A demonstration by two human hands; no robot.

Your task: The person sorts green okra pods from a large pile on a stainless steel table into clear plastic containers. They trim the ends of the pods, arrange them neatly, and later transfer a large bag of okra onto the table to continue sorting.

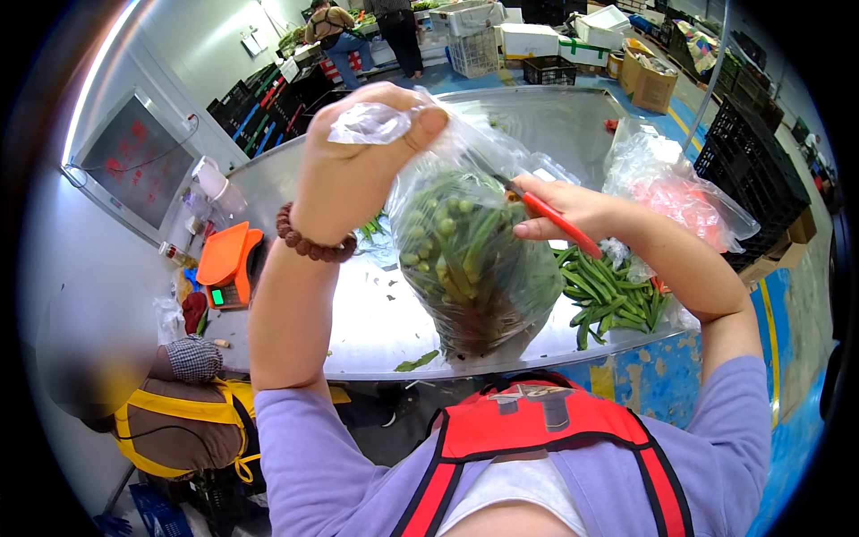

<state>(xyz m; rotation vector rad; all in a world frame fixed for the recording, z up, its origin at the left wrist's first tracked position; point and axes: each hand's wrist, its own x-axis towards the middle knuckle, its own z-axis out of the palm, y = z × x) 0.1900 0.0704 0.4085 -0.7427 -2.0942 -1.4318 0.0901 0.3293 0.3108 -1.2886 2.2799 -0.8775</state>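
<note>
My left hand point(369, 141), with a brown bead bracelet at the wrist, grips the twisted neck of a clear plastic bag point(480, 262). Green pods that look like okra fill the bag, and its base rests on or just above the white tabletop point(376, 322). At the bag's upper right side, my right hand point(557, 208) holds a red-handled cutting tool point(560, 223), probably a small knife. Its dark tip points at the plastic; whether it touches cannot be told. Loose okra point(614, 292) lies in a pile right of the bag, below my right forearm.
An orange scale point(228, 262) with a lit display stands on the left. A co-worker in a yellow-strapped apron point(181, 429) sits there. Crumpled plastic bags point(671, 188) lie at right, beside black crates point(751, 168). Foam boxes point(530, 41) and two people are at the back.
</note>
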